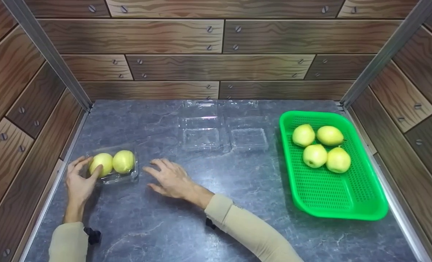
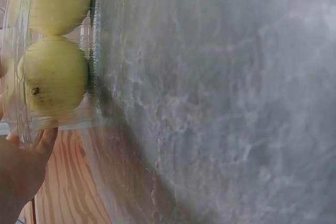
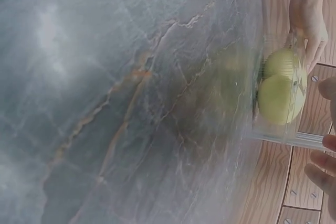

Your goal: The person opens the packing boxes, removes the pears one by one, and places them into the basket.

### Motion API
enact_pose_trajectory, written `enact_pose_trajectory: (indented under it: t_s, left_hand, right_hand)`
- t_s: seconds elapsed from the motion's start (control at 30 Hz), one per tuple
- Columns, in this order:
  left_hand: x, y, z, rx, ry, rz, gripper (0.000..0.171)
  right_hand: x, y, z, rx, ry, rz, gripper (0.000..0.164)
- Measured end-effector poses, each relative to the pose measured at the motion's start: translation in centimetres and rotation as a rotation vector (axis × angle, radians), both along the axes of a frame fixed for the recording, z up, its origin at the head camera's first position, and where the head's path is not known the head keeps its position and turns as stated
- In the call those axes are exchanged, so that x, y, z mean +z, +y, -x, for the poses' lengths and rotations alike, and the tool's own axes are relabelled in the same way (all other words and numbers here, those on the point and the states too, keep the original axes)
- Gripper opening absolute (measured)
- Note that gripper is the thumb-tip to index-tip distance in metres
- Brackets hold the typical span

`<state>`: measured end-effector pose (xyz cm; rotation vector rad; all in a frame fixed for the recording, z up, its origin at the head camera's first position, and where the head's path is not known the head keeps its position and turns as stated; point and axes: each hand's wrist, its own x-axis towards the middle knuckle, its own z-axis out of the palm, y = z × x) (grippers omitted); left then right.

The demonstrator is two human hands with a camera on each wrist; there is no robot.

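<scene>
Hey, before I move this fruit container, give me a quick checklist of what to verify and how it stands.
1. Left hand on the clear container: ok, it grips the left end.
2. Two yellow-green fruits inside: ok, side by side.
3. Right hand free: ok, holding nothing, just apart from the container's right end.
4. Container fully fastened: cannot tell, the clear plastic doesn't show it.
5. Fruit left in the green basket: ok, four pieces.
</scene>
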<state>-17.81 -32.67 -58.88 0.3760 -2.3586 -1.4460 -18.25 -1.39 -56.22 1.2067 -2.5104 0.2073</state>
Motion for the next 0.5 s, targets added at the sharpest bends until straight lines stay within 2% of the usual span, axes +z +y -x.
enact_pose_trajectory:
  t_s: [0.13,0.37,0.5]
  left_hand:
    - [0.0,0.4,-0.4,0.009,-0.006,0.035,0.046]
    - [-0.3,1.6,-1.0,-0.012,0.039,0.032,0.044]
    - [-0.4,2.3,-1.3,-0.019,0.028,0.031,0.045]
  right_hand:
    - [0.1,-0.2,0.1,0.006,0.001,0.0,0.054]
    - [-0.1,-0.1,0.2,-0.012,-0.03,-0.003,0.053]
    - [-0.4,0.2,0.3,-0.019,-0.043,0.012,0.053]
